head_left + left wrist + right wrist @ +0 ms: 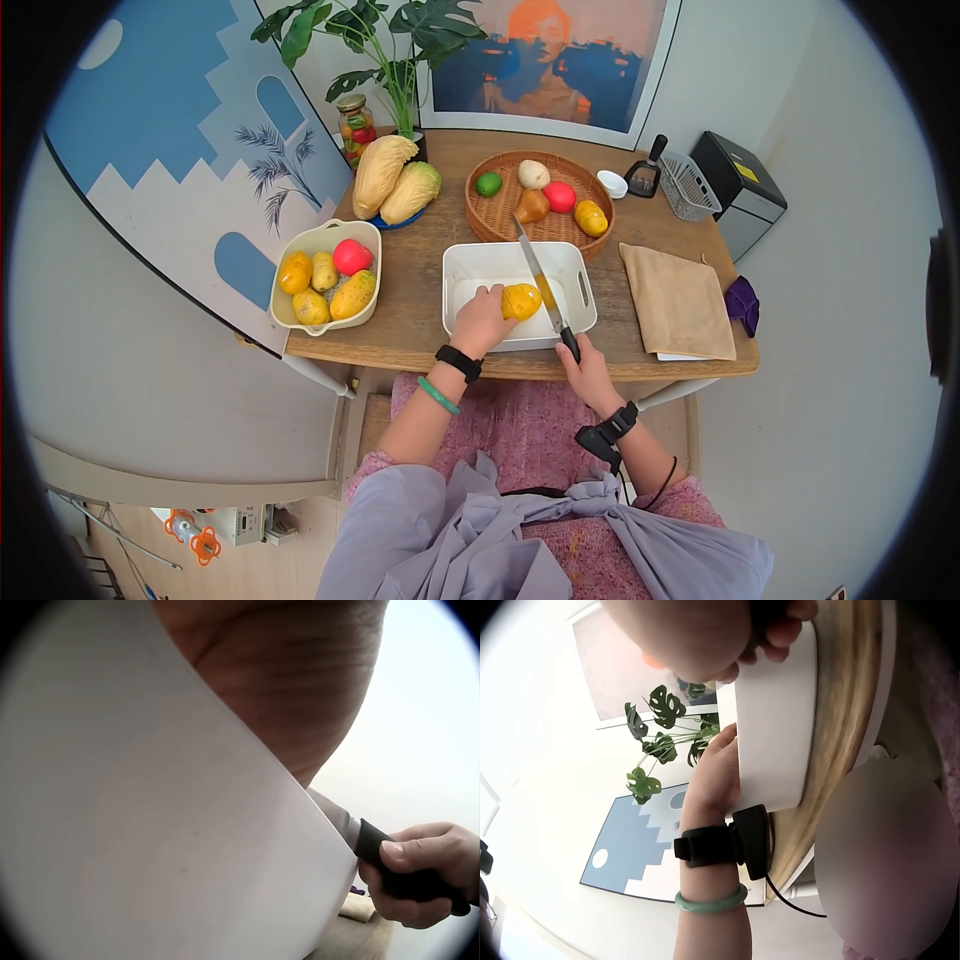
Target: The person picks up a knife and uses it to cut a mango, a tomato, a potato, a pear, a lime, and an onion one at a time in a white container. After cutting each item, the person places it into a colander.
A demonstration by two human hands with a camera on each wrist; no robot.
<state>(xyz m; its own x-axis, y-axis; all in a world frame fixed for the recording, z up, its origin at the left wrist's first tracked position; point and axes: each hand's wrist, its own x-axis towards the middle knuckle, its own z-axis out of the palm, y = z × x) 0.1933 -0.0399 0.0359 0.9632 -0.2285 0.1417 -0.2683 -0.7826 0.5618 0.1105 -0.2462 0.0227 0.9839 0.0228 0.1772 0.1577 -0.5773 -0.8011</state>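
Over the white bin (455, 290) my left hand (482, 322) grips a rounded bright-yellow fruit (521, 301), its exact kind unclear. A long kitchen knife (543, 285) is in my right hand (590, 374), fingers wrapped round the black handle. The blade slants up and away across the bin, just right of the fruit, its tip overlapping the wicker tray's near rim. In the left wrist view the bin's wall hides the fruit, while the right hand (420, 874) shows round the knife handle (405, 877). The right wrist view shows the left hand (716, 776) reaching behind the bin wall.
A cream basket (330, 326) of yellow produce and a red ball-like item stands left. Behind it lie two cabbages (385, 175). The wicker tray (510, 225) holds several vegetables. To the right are a folded tan cloth (680, 300), a grey basket (690, 185) and a black box (740, 190).
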